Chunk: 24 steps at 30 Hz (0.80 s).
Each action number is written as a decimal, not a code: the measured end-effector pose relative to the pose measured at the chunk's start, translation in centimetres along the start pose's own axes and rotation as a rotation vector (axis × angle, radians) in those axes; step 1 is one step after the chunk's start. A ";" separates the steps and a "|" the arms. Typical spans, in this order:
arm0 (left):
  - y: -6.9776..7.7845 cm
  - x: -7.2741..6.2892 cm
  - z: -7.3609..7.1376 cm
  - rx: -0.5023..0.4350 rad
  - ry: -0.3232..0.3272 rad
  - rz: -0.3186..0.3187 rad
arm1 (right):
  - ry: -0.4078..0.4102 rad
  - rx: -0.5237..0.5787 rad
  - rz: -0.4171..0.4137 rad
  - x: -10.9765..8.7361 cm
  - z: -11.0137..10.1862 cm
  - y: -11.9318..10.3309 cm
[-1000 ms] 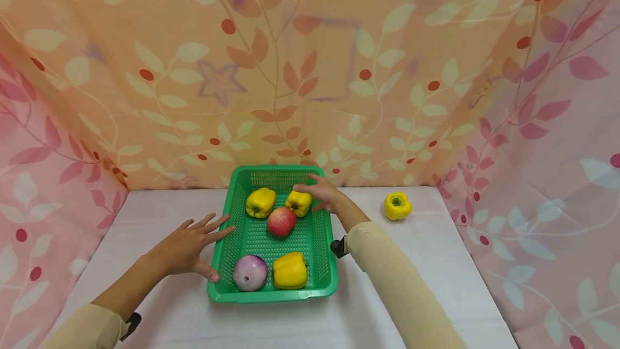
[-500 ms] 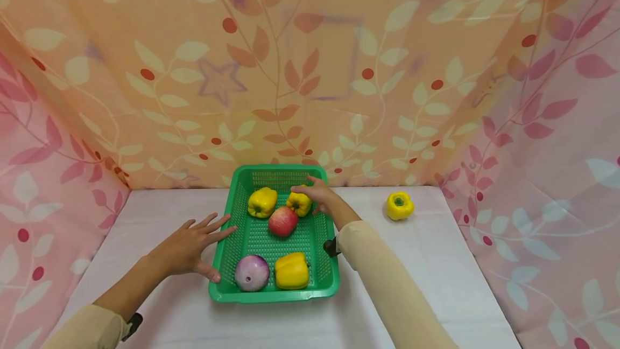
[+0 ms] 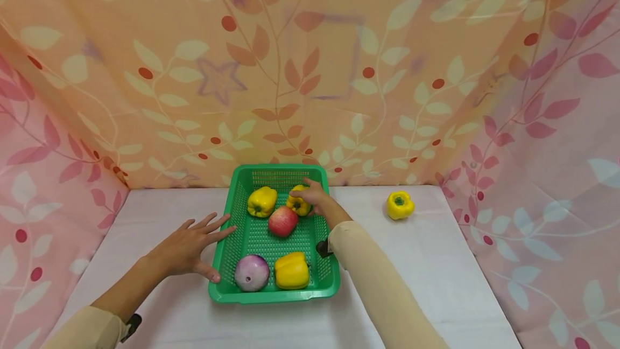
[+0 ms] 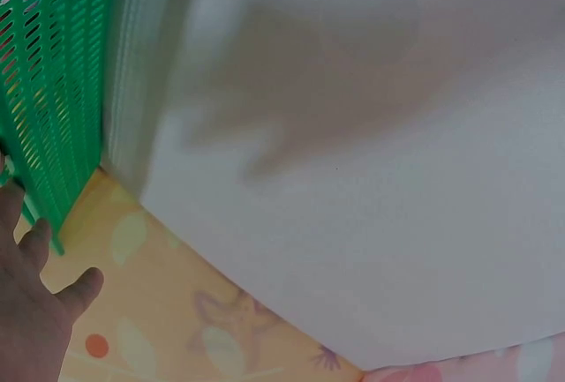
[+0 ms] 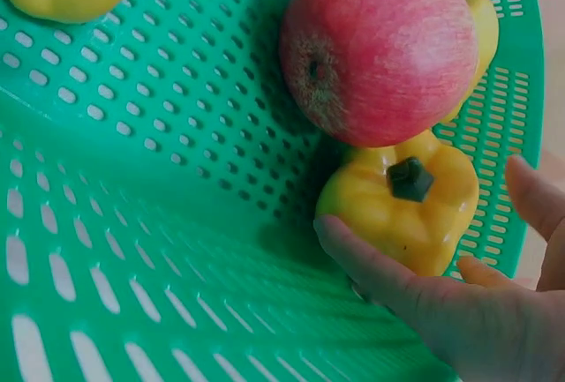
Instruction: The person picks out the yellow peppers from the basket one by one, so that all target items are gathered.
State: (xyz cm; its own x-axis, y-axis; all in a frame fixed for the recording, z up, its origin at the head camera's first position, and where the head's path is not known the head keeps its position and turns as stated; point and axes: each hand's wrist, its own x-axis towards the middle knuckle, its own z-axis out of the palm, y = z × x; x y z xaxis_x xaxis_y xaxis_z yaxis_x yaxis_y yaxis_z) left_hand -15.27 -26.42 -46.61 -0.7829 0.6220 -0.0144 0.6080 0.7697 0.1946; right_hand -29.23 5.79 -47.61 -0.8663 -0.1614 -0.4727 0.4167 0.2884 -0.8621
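A green plastic basket (image 3: pixel 273 298) holds a red apple (image 3: pixel 283 222), a purple onion-like round vegetable (image 3: pixel 252 273) and several yellow bell peppers. My right hand (image 3: pixel 316 198) reaches in over the far right bell pepper (image 5: pixel 402 223). In the right wrist view one straight finger lies along that pepper's side, while another finger stretches out away from it. The pepper touches or nearly touches the apple. My left hand (image 3: pixel 186 246) is spread beside the basket's left wall, its fingertips over or near the rim; in the left wrist view it holds nothing.
Another bell pepper (image 3: pixel 262 202) lies at the basket's far left, and one (image 3: pixel 291 271) lies at the near right. A lone yellow bell pepper (image 3: pixel 400 206) stands on the white table (image 3: pixel 411 263) to the right. Patterned curtains (image 3: pixel 290 69) rise behind and at both sides.
My right hand has moved slightly down and closer around the far right pepper, its forearm shifting left. The left hand stays spread by the basket. The basket's contents have not moved.
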 end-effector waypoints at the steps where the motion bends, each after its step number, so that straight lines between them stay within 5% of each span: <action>1: 0.0 0.0 0.0 -0.001 0.002 0.000 | 0.002 -0.007 -0.002 0.0 0.1 0.0; 24: -0.1 0.2 0.4 -0.014 -0.007 -0.016 | -0.018 -0.024 -0.010 0.7 0.3 1.4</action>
State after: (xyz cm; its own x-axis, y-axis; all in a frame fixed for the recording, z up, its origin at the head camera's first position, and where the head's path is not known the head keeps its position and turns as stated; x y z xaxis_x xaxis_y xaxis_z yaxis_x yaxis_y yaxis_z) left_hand -15.43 -26.30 -47.06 -0.7917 0.6105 -0.0244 0.5933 0.7777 0.2076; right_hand -29.18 5.75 -49.24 -0.8651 -0.1808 -0.4678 0.4016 0.3089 -0.8621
